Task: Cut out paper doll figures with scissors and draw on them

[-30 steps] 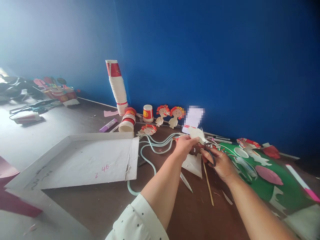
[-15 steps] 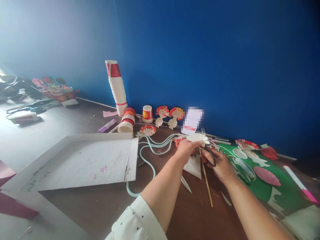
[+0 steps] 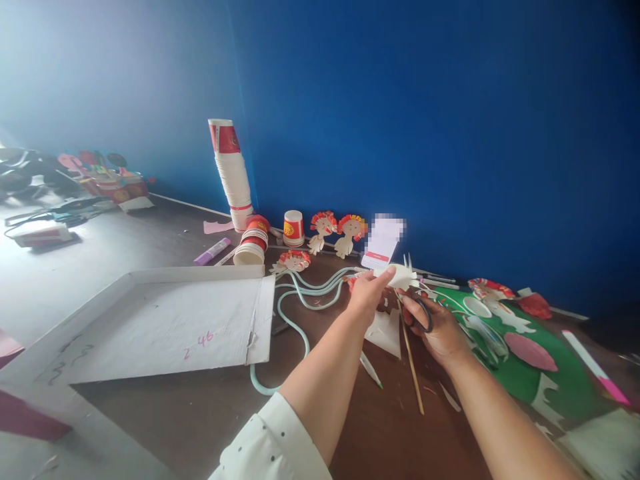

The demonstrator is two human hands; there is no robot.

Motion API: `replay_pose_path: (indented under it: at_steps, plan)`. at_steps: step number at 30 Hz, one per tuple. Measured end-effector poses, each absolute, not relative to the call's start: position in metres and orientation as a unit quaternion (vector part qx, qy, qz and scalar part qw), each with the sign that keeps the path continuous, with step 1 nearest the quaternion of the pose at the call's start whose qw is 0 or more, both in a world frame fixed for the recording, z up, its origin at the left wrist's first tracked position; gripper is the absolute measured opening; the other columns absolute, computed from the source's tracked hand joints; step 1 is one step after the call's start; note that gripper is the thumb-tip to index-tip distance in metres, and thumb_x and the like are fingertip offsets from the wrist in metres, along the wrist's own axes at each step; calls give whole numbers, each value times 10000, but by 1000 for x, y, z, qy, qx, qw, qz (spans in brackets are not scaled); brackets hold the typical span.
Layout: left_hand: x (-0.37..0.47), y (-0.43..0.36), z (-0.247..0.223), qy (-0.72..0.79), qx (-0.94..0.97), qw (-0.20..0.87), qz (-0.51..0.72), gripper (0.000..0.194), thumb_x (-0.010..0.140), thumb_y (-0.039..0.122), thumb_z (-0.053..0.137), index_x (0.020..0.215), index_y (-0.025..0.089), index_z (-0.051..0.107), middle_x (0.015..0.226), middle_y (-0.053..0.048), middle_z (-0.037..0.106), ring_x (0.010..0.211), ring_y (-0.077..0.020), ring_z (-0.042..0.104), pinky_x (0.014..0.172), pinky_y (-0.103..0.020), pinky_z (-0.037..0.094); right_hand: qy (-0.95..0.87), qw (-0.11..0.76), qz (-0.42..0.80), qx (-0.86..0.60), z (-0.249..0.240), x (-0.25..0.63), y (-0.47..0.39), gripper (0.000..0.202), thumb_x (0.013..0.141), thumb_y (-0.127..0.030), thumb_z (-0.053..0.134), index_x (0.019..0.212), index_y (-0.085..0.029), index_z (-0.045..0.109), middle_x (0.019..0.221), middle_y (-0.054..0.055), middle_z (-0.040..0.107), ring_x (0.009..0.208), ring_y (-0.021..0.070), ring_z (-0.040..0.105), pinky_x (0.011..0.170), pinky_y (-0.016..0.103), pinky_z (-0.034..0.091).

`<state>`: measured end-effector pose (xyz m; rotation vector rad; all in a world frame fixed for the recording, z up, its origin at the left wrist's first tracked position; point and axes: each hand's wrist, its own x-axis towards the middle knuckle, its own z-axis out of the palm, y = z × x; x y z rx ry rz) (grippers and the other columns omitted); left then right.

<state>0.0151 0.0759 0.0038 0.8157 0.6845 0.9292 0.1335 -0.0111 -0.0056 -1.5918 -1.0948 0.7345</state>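
My left hand pinches a cream paper cut-out near the wall. My right hand is closed round the dark handles of a pair of scissors. The scissor tips rise behind the far edge of the cut-out, so part of the blades is hidden by the paper. Below the hands lie a white paper piece, a thin wooden stick and a white pen. Behind them, two paper figures with red fringed hair lean on the wall.
A white box lid covers the left side, beside a pale blue cable. Stacked paper cups rise at the back. On the right, a green mat holds a pink paper oval, paper scraps and pens.
The cut-out has turned slightly in my left hand, whose thumb has shifted left along it. My right hand stays with the scissors beside it. The whole view has shifted slightly.
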Motion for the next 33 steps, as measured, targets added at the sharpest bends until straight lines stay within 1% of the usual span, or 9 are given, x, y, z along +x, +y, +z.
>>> replay_pose_path:
  at_steps: [2,5,7,10,14,18,25,33]
  plan:
    - [15,77,4,295,376,755,449,362,629,445,769,710,148,578,559,36,489,472,-51,393,477,-202,283,-458,512,300,-662,-8,135,-10,346,785,-558,609,907,-243,686,616,8,584,561,177,537,435,267,353]
    - [17,79,2,288,390,749,452,306,605,369,773,674,139,583,553,33,495,471,-49,393,480,-202,290,-460,513,297,-661,-9,137,-11,331,785,-561,609,724,-236,620,606,3,581,557,169,523,456,265,353]
    - [19,80,-1,279,407,746,447,298,603,365,768,674,136,592,571,22,515,482,-54,410,484,-204,295,-456,518,302,-658,-8,137,-11,345,785,-551,620,660,-231,578,597,-7,567,555,158,503,459,257,337]
    - [20,81,-3,274,428,737,445,315,607,390,761,687,138,591,588,17,525,485,-55,413,480,-205,290,-441,530,312,-654,-6,137,-12,343,779,-532,644,653,-221,573,596,-14,543,562,146,479,456,241,318]
    - [18,79,-2,281,454,729,428,333,610,417,754,660,160,548,527,44,461,452,-55,372,455,-207,273,-433,533,316,-654,-5,137,-12,342,778,-527,652,660,-213,582,605,-10,539,568,143,474,454,235,315]
    - [17,76,-1,296,489,722,389,335,611,410,756,643,170,525,499,58,414,438,-54,349,444,-207,269,-431,552,329,-633,-4,136,-11,356,773,-516,667,628,-205,573,588,-20,514,532,125,436,432,230,279]
    - [17,76,-1,293,496,726,377,414,579,474,777,641,176,497,519,59,412,452,-53,354,452,-202,288,-412,557,334,-639,-4,136,-11,365,758,-511,692,616,-195,579,580,-17,512,540,114,432,434,219,274]
    - [15,77,0,298,497,723,376,382,599,459,767,653,168,526,513,62,416,448,-46,347,459,-201,270,-420,545,318,-652,-5,138,-12,361,763,-518,687,616,-201,594,585,-12,526,565,126,446,445,219,287]
